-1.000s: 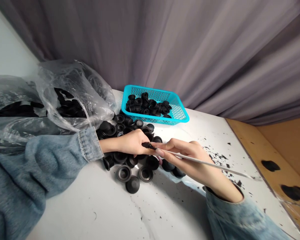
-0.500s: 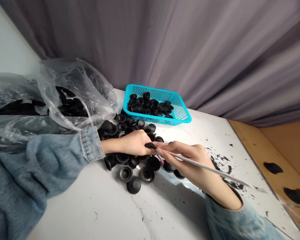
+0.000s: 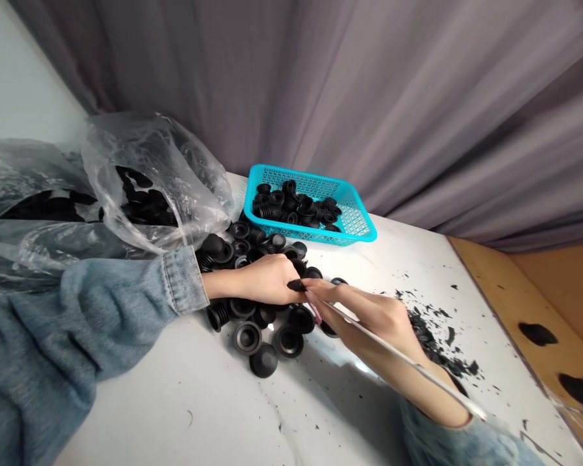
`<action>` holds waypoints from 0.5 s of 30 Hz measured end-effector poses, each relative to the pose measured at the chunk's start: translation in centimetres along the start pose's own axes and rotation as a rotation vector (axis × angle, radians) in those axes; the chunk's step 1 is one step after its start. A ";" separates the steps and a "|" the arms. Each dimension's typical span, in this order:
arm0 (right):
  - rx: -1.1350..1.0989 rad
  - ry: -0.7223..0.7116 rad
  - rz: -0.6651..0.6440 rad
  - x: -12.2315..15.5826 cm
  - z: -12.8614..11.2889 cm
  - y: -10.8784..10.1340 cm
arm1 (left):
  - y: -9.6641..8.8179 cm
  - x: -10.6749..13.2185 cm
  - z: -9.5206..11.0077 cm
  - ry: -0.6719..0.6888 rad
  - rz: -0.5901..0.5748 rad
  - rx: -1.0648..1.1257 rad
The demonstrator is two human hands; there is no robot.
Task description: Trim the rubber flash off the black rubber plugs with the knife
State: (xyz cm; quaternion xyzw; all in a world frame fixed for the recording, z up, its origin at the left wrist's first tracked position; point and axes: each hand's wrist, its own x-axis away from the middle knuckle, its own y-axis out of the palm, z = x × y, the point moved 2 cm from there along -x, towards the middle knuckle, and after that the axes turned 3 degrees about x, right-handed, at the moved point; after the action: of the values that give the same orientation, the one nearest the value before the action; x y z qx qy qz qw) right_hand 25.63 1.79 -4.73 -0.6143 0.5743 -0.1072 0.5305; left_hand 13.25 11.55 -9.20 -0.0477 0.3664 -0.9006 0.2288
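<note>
My left hand (image 3: 265, 278) is closed above a pile of black ribbed rubber caps (image 3: 247, 336), its fingers around a small black rubber piece (image 3: 296, 285) that pokes out by the thumb. Meeting it, my right hand (image 3: 374, 317) pinches a long thin pale tool (image 3: 398, 353), which slants back over the wrist. The fingertips of both hands touch around the black piece. Something pink (image 3: 317, 315) shows just below the right fingers. How the tool's tip meets the piece is hidden.
Behind the pile stands a blue mesh basket (image 3: 369, 234) holding several black caps. A clear plastic bag (image 3: 194, 175) with black parts lies at the left. Black scraps (image 3: 437, 336) are scattered at right on the white table (image 3: 214, 408); a grey curtain (image 3: 282, 84) hangs behind.
The rear end of the pale tool has swung down and toward me as my right hand turned slightly. My left hand keeps its hold; the whole view has shifted a little.
</note>
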 end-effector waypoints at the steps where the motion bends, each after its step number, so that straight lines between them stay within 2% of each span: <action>1: 0.012 -0.020 0.001 0.0 0.0 0.0 | 0.0 0.0 0.0 0.003 0.002 -0.001; 8: 0.050 -0.114 0.029 0.2 0.0 0.0 | 0.1 0.1 -0.1 -0.005 0.008 -0.027; 15: 0.048 -0.138 0.033 0.2 0.0 0.2 | 0.1 0.0 -0.2 -0.003 0.015 -0.049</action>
State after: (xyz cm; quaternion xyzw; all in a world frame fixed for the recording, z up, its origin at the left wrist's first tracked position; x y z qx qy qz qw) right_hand 25.54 1.65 -5.00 -0.5978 0.5436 -0.0697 0.5851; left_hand 13.23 11.58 -9.42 -0.0520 0.3884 -0.8896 0.2346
